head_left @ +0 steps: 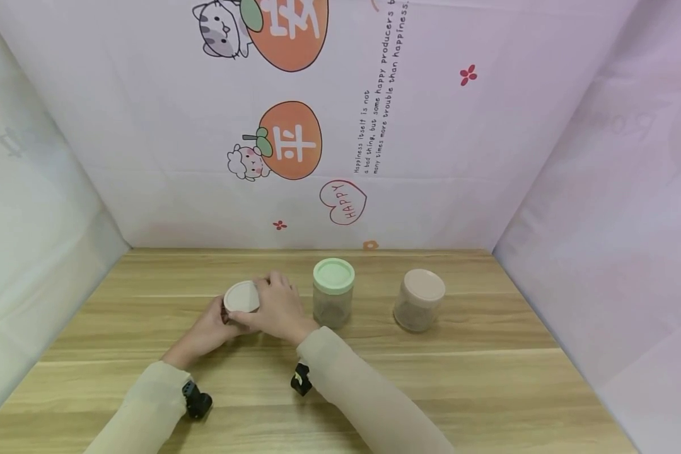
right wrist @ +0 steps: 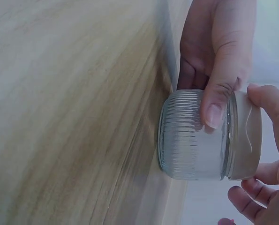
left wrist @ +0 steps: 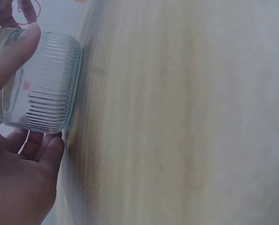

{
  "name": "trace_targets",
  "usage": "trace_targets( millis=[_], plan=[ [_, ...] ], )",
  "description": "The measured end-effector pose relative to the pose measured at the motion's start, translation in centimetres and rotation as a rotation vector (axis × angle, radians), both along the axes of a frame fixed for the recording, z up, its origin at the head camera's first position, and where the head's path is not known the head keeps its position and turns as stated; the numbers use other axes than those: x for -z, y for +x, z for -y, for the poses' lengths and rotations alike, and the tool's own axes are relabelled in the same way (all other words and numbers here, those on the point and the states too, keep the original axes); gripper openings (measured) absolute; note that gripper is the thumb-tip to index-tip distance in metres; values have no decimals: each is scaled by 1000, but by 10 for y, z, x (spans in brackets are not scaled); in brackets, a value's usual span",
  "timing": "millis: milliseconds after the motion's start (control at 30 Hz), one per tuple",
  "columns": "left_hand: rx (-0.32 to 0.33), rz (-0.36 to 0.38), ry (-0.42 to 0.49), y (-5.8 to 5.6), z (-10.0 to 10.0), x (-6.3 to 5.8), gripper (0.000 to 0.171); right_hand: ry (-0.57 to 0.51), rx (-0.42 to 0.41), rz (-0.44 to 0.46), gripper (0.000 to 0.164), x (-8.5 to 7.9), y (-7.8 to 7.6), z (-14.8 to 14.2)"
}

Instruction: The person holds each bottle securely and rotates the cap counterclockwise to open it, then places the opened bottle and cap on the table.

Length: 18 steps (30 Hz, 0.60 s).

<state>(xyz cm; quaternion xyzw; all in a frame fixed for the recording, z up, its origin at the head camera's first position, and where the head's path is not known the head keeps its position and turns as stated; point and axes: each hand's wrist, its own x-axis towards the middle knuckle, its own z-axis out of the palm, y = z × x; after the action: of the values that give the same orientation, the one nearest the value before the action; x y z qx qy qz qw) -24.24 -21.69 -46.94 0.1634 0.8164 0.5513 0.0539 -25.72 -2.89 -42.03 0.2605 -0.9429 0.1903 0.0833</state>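
A ribbed glass jar (right wrist: 186, 140) with a pale cream lid (right wrist: 247, 136) is between the two hands, left of the table's middle in the head view. The left hand (head_left: 210, 328) grips the glass body, its thumb along one side and its fingers around the other. On the lid's rim, the right hand (head_left: 278, 306) holds with thumb and fingers spread around the edge. The jar stands upright, its base at the wooden tabletop. The lid sits on the jar mouth; whether it is screwed tight cannot be told.
Just right of the hands stands a glass jar with a green lid (head_left: 333, 275). Farther right is another glass jar with a pale pink lid (head_left: 424, 285). The wooden table (head_left: 459, 391) meets a printed white cloth wall (head_left: 431, 189) at the back, with cloth at both sides.
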Motion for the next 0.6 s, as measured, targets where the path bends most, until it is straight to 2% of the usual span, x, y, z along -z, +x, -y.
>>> trace_targets(
  millis=[167,400,600],
  plan=[
    [15,-7,13,0,0,-1,76,-39,-32,55,81,-3,-2,-2],
    [-12,50,1,4,-1,-4,89,-83,-74,119,78,-6,-3,-4],
    [2,-2,-1,4,-2,-4,81,-109,-106,178,74,-7,-2,-4]
  ],
)
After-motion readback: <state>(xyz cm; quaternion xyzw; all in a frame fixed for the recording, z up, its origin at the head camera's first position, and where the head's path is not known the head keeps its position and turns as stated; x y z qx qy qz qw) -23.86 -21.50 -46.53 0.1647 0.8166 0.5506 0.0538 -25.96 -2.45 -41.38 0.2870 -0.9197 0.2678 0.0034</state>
